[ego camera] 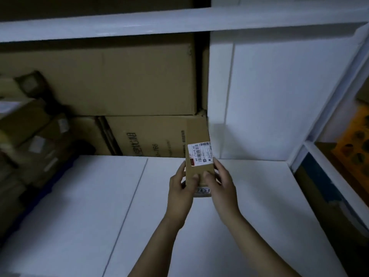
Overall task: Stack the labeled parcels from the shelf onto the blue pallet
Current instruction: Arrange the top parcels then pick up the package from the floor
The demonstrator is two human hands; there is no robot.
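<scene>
Both grips are on one small brown parcel (197, 132). The left grip (180, 186) has its fingers curled round the near left edge with the thumb on top, and the right grip (219, 182) does the same on the right edge. A white barcode label (199, 151) sits on the top face just past the fingertips. The parcel is over the white shelf board (99, 196), though I can't tell if it's touching. Right behind the grips are two big cardboard boxes (119, 76), one on top of the other. Way off to the left is a blurry pile of labeled parcels (30, 136) with a blue pallet (58, 176) edge under it.
</scene>
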